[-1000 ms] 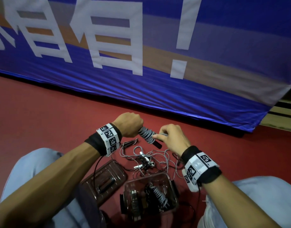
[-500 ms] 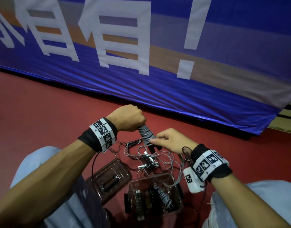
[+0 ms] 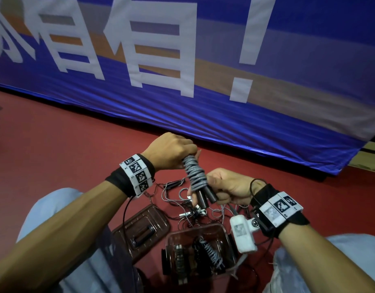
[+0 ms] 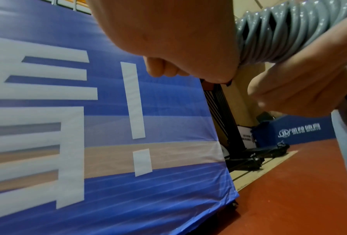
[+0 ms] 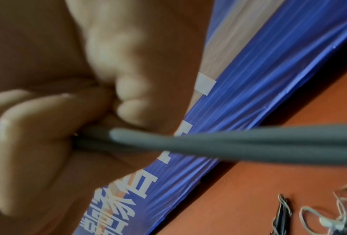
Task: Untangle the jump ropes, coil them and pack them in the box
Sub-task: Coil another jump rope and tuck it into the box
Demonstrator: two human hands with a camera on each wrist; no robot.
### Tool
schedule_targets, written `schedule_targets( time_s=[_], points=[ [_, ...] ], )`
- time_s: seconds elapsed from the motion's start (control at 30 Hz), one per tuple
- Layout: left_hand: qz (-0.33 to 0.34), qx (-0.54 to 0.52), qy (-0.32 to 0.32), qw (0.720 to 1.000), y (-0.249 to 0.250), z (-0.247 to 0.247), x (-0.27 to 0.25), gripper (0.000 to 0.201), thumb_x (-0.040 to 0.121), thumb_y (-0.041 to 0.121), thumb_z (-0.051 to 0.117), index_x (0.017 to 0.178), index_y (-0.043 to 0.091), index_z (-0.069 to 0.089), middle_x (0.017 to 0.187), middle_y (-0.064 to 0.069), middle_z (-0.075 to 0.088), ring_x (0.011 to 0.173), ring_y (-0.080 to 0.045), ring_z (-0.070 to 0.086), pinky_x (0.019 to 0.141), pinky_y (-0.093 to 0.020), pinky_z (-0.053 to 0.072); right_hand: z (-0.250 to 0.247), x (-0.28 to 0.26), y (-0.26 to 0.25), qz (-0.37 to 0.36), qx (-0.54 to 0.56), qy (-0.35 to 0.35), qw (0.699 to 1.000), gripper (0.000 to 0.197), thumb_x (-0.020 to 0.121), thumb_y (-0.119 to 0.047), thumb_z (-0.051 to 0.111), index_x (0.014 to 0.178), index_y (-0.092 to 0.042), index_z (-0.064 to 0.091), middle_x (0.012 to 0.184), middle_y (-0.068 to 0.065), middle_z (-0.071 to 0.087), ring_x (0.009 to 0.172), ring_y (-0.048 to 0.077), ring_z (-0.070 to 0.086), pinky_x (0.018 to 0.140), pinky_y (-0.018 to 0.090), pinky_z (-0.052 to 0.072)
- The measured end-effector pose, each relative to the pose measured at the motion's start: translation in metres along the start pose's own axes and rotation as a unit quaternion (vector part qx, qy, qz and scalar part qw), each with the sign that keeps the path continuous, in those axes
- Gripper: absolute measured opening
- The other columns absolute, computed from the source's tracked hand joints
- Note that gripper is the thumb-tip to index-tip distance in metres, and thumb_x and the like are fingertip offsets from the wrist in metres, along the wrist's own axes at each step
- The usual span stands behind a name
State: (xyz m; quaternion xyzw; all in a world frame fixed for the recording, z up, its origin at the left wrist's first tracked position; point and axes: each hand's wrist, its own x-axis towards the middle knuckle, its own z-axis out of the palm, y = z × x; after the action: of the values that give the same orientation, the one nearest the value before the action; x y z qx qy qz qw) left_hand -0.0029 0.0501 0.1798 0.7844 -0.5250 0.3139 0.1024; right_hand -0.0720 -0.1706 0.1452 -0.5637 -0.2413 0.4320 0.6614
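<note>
1. A grey jump rope [image 3: 195, 174], wound in tight turns around its two black handles [image 3: 206, 194], is held in the air above the red floor [image 3: 55, 157], tilted, with the handle ends pointing down toward the person.
2. The upper end of the bundle is gripped by the left hand [image 3: 169, 151], whose fingers are curled around it (the grey coils are seen just past the knuckles in the left wrist view [image 4: 301, 30]).
3. The lower part is held by the right hand [image 3: 228, 186], closed around the rope beside the handles; in the right wrist view grey strands [image 5: 229, 143] are seen pinched between the fingers.
4. Beneath the hands a tangle of thin grey ropes [image 3: 188, 210] is spread on the floor, with a dark handle [image 3: 175, 183] lying at its far left edge.
5. Nearer the person, a clear plastic box [image 3: 226, 233] is set on the floor between the knees; a coiled grey rope [image 3: 212, 253] and further dark bundles (too dim to tell apart) are lying inside it.
6. The box's lid [image 3: 144, 229] is lying just to the left of the box, flat on the floor.
7. A blue banner [image 3: 224, 123] with large white characters is stretched along the far side of the floor.
8. Black wristbands with printed square markers are worn on both wrists, and a small white device [image 3: 242, 233] is hung under the right one.
</note>
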Motion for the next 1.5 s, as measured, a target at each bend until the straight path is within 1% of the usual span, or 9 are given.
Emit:
schedule_targets(
  time_s=[0.33, 0.43, 0.53, 0.73, 0.93, 1.13, 1.3, 1.4, 1.5],
  points=[
    [-0.185, -0.092, 0.012, 0.978, 0.015, 0.005, 0.002, 0.029, 0.081, 0.017, 0.070, 0.061, 0.021, 0.048, 0.053, 0.002, 0.055, 0.045, -0.024, 0.049, 0.045, -0.029, 0.041, 0.005, -0.006, 0.003, -0.070, 0.126, 0.048, 0.988, 0.079, 0.081, -0.071, 0.067, 0.111, 0.002, 0.065, 0.085, 0.006, 0.069, 0.038, 0.005, 0.019, 0.036, 0.013, 0.019],
    [-0.281, -0.137, -0.003, 0.950, 0.021, 0.007, 0.006, 0.028, 0.070, 0.016, 0.066, 0.059, 0.027, 0.043, 0.051, 0.004, 0.055, 0.045, -0.020, 0.050, 0.047, -0.029, 0.042, 0.008, -0.003, 0.003, -0.110, 0.174, 0.095, 0.974, 0.068, 0.085, -0.059, 0.072, 0.113, 0.000, 0.057, 0.077, 0.000, 0.062, 0.039, 0.005, 0.018, 0.038, 0.012, 0.022],
    [-0.400, -0.169, -0.036, 0.900, 0.029, 0.013, 0.010, 0.020, 0.072, 0.022, 0.060, 0.056, 0.014, 0.051, 0.050, 0.000, 0.056, 0.050, -0.024, 0.056, 0.046, -0.031, 0.041, 0.014, 0.005, -0.006, -0.133, 0.229, 0.181, 0.947, 0.043, 0.089, -0.040, 0.067, 0.098, -0.001, 0.053, 0.055, -0.007, 0.047, 0.033, 0.005, 0.023, 0.036, 0.014, 0.019],
    [-0.490, -0.084, -0.171, 0.850, 0.025, 0.026, 0.009, 0.028, 0.082, 0.034, 0.061, 0.065, 0.014, 0.052, 0.062, -0.001, 0.055, 0.060, -0.030, 0.058, 0.056, -0.031, 0.046, 0.008, 0.021, -0.004, -0.069, 0.273, 0.326, 0.902, 0.039, 0.110, -0.028, 0.033, 0.088, -0.004, 0.054, 0.047, -0.005, 0.037, 0.032, 0.004, 0.021, 0.031, 0.016, 0.014],
    [-0.487, 0.008, -0.324, 0.811, 0.036, 0.041, 0.005, 0.022, 0.084, 0.028, 0.066, 0.098, 0.011, 0.064, 0.084, -0.006, 0.063, 0.076, -0.028, 0.063, 0.067, -0.034, 0.053, -0.003, 0.022, 0.008, 0.080, 0.278, 0.414, 0.863, 0.029, 0.106, -0.008, 0.029, 0.091, -0.001, 0.054, 0.053, 0.001, 0.045, 0.030, 0.004, 0.023, 0.027, 0.017, 0.017],
    [-0.476, 0.036, -0.392, 0.786, 0.041, 0.049, 0.008, 0.030, 0.084, 0.035, 0.070, 0.104, 0.013, 0.067, 0.081, 0.000, 0.059, 0.073, -0.022, 0.061, 0.068, -0.031, 0.052, 0.005, 0.014, 0.005, 0.175, -0.004, 0.468, 0.866, 0.022, 0.100, 0.003, 0.042, 0.097, 0.006, 0.064, 0.059, 0.004, 0.053, 0.031, 0.005, 0.033, 0.031, 0.016, 0.021],
    [-0.447, 0.025, -0.433, 0.783, 0.040, 0.049, 0.003, 0.025, 0.086, 0.032, 0.070, 0.102, 0.014, 0.066, 0.079, 0.002, 0.059, 0.074, -0.021, 0.061, 0.069, -0.032, 0.054, 0.001, 0.003, 0.015, 0.205, -0.373, 0.450, 0.785, 0.029, 0.099, -0.013, 0.061, 0.083, 0.006, 0.077, 0.062, 0.000, 0.072, 0.035, -0.003, 0.050, 0.037, 0.011, 0.035],
    [-0.412, 0.004, -0.465, 0.784, 0.035, 0.047, 0.000, 0.021, 0.089, 0.027, 0.068, 0.100, 0.009, 0.067, 0.075, 0.001, 0.059, 0.075, -0.023, 0.064, 0.075, -0.035, 0.060, 0.003, -0.005, 0.014, 0.178, -0.510, 0.411, 0.735, 0.031, 0.097, -0.030, 0.070, 0.078, -0.007, 0.076, 0.068, 0.000, 0.072, 0.050, 0.010, 0.062, 0.049, 0.022, 0.045],
    [-0.354, 0.035, -0.473, 0.806, 0.034, 0.043, 0.002, 0.019, 0.092, 0.030, 0.063, 0.098, 0.012, 0.065, 0.086, -0.003, 0.065, 0.080, -0.025, 0.066, 0.072, -0.033, 0.056, 0.004, -0.010, 0.009, 0.139, -0.581, 0.380, 0.707, 0.039, 0.086, -0.043, 0.080, 0.070, -0.010, 0.068, 0.066, -0.008, 0.068, 0.061, 0.009, 0.062, 0.064, 0.026, 0.046]
  ],
)
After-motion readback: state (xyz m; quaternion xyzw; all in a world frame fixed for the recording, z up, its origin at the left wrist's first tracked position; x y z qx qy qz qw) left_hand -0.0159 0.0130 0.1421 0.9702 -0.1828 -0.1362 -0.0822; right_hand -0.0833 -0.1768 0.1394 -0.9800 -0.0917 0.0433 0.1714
